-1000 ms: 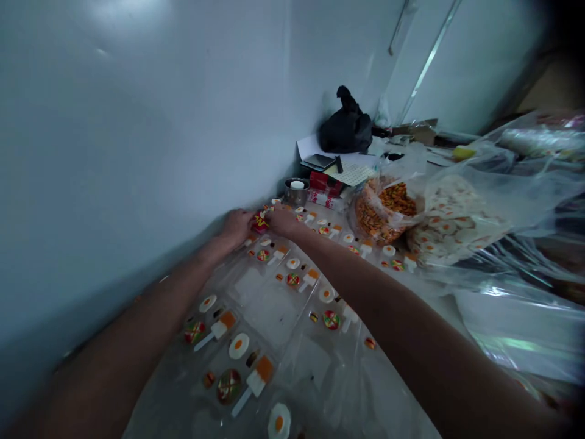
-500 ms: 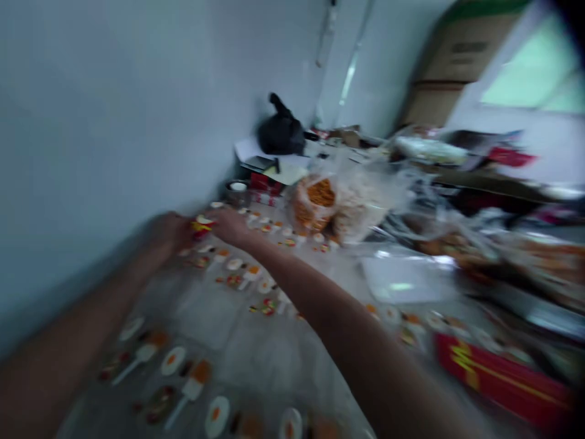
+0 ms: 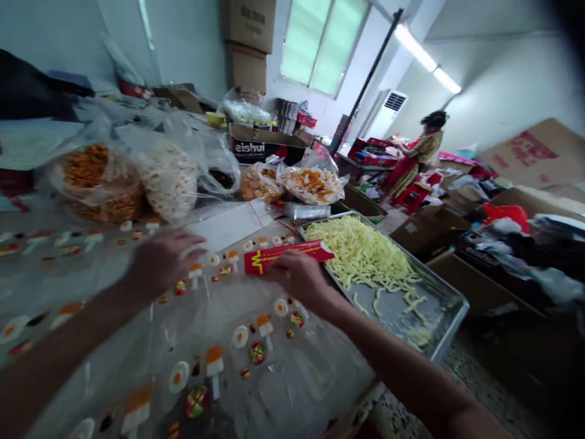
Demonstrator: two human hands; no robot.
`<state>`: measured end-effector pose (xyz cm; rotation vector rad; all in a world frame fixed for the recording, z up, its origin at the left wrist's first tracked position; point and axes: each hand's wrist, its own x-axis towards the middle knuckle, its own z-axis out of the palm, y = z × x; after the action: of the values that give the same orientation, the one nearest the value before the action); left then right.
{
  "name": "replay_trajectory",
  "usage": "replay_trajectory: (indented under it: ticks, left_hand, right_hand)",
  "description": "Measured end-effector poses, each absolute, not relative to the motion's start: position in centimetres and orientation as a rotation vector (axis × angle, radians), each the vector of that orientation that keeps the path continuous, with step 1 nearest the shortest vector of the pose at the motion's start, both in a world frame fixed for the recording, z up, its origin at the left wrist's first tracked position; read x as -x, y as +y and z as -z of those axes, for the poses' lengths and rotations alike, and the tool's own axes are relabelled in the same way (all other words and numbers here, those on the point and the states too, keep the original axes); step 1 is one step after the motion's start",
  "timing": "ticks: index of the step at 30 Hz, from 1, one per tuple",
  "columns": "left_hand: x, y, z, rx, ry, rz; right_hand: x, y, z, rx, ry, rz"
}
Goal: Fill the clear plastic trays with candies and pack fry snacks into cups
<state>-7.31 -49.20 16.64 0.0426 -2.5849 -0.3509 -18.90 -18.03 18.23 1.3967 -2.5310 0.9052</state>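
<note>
My right hand point(image 3: 299, 277) rests on a red paper carton point(image 3: 315, 249) with yellow markings, perhaps a flattened stack, its fingers curled over the left part. My left hand point(image 3: 159, 262) hangs above the table, fingers forward and somewhat apart, with nothing clearly in them. Around both hands, small miniature food pieces lie in rows on clear plastic: fried eggs point(image 3: 178, 377), orange-and-white popsicles point(image 3: 214, 366), round pizza-like pieces point(image 3: 197, 400) and little burgers point(image 3: 245, 373). Right of the carton, a metal tray point(image 3: 450, 326) holds a heap of pale yellow fry-like strips point(image 3: 361, 247).
Behind my hands stand bags of orange pieces point(image 3: 98, 177) and white pieces point(image 3: 169, 183), with a white sheet point(image 3: 233, 225) in front. More filled bags point(image 3: 315, 183) are by a black carton point(image 3: 267, 146). Boxes point(image 3: 496, 280) crowd the right side. A person point(image 3: 418, 152) is at a far table.
The view has swung right, bringing the tray into sight. My right hand has moved from the far-left rows to the red carton. My left hand no longer shows the small red-and-yellow item.
</note>
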Motion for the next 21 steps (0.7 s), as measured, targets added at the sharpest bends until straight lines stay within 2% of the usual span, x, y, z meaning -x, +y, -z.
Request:
replay_trajectory:
  ticks: [4,8,12,17,21]
  left_hand:
    - [18.4,-33.7,-15.9,0.314,-2.655,0.38]
    - [26.3,-24.3,-15.2,0.221,-2.782,0.396]
    - [29.4,-22.7,-14.7,0.211,-2.924,0.371]
    - [30.4,-23.2,-14.2,0.285,-2.875,0.47]
    - [30.3,-23.3,-13.7,0.168,-2.838,0.491]
  right_hand:
    - [28.2,-9.9,-18.7,-0.694,-2.84,-0.575]
    - [32.9,-8.3,-17.8,-0.631,-3.08,-0.557]
    - [34.5,-8.7,-16.9,-0.663,-3.135,-0.764]
    - [35.8,-8.3,-16.6,-0.802,-3.185,-1.14]
    - [36.6,-6.7,-17.5,-0.693,-3.17,-1.307]
